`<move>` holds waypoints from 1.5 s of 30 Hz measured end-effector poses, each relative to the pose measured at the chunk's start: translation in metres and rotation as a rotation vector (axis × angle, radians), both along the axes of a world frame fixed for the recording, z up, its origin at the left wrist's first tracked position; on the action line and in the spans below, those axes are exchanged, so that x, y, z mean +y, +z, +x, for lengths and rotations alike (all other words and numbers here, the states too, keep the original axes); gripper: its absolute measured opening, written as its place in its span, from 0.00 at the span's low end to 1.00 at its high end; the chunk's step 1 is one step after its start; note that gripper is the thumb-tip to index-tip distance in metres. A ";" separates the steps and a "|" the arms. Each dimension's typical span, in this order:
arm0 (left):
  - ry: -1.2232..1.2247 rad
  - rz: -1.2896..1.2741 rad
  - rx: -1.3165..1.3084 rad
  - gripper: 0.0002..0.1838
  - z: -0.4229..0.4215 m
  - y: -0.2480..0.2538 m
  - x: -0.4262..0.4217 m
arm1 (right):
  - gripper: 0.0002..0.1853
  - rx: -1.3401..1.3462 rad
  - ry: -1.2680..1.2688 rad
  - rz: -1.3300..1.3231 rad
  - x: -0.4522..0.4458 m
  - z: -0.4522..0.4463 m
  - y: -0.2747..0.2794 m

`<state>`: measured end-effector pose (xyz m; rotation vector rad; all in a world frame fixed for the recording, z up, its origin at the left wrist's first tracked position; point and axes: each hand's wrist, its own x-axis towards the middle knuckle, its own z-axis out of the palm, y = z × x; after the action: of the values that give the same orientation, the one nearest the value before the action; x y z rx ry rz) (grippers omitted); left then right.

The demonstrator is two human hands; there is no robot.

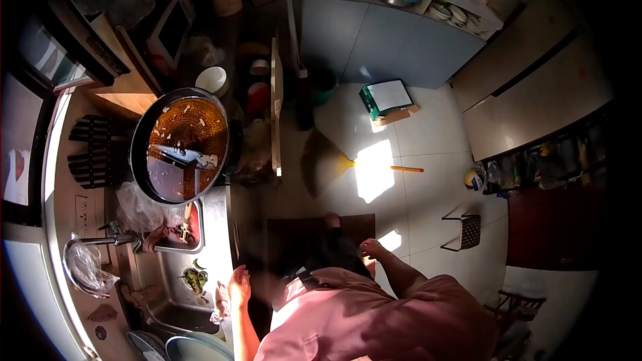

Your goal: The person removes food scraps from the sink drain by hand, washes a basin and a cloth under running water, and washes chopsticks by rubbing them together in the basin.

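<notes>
My left hand was beside the front edge of the bench, near the pale cloth that lay along the front rim of the sink; its fingers were loosely bent, but I could not tell whether they were closed. Green scraps lay in the basin. My right hand was well apart from the bench, fingers curled, their grip too small to read. Beyond the sink, the wide pan held brown liquid.
</notes>
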<state>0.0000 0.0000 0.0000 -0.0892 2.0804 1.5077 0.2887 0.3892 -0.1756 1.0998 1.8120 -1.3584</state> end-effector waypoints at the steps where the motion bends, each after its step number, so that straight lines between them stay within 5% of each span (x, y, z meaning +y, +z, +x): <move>1: 0.008 -0.008 -0.003 0.13 -0.003 -0.008 -0.010 | 0.13 0.242 0.267 0.184 -0.007 -0.022 0.022; 2: 0.019 -0.019 -0.004 0.12 -0.003 -0.016 -0.022 | 0.10 -0.052 -0.173 0.020 -0.018 -0.045 0.045; 5: 0.156 -0.212 -0.165 0.11 0.045 -0.028 0.033 | 0.10 0.080 -0.148 0.178 0.060 -0.031 0.032; 7: 0.185 -0.306 -0.396 0.11 0.060 -0.031 0.052 | 0.11 0.162 -0.473 -0.040 0.098 -0.042 0.024; 9: 0.089 -0.334 -0.533 0.10 0.083 -0.065 0.030 | 0.11 0.137 -0.577 -0.051 0.129 -0.054 0.047; 12: -0.040 -0.534 -0.462 0.09 0.097 -0.049 0.058 | 0.11 0.116 -0.653 -0.029 0.168 -0.051 0.063; 15: -0.065 -0.554 -0.395 0.11 0.092 -0.038 0.084 | 0.13 0.027 -0.608 -0.023 0.190 -0.020 0.028; 19: -0.133 -0.472 -0.173 0.17 0.065 -0.127 0.071 | 0.15 -0.210 -0.675 -0.149 0.193 0.005 0.025; 21: -0.382 -0.732 0.059 0.17 0.020 -0.045 0.160 | 0.16 -0.072 -0.769 -0.334 0.191 0.041 -0.027; 23: -0.253 -0.576 0.390 0.18 -0.008 -0.081 0.188 | 0.17 -0.142 -0.675 -0.224 0.183 0.006 0.030; 24: -0.319 -0.626 0.477 0.21 -0.030 -0.025 0.236 | 0.16 -0.113 -0.668 -0.220 0.178 -0.004 0.049; 29: -0.316 -0.432 0.915 0.29 -0.116 -0.028 0.348 | 0.17 0.001 -0.579 -0.158 0.194 -0.046 0.067; 31: -0.346 -0.539 0.885 0.32 -0.141 -0.031 0.379 | 0.15 0.140 -0.615 -0.182 0.205 -0.048 0.070; 39: -0.248 -0.571 0.465 0.38 -0.238 -0.072 0.440 | 0.13 -0.114 -0.553 -0.252 0.246 -0.037 0.043; 45: -0.029 -0.685 0.309 0.11 -0.251 -0.110 0.458 | 0.14 -0.294 -0.429 -0.134 0.308 -0.082 0.027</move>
<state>-0.2511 0.4578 -0.1099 -0.0845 2.7517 0.7641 0.2069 0.6968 -0.1483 1.5824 1.3020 -1.4366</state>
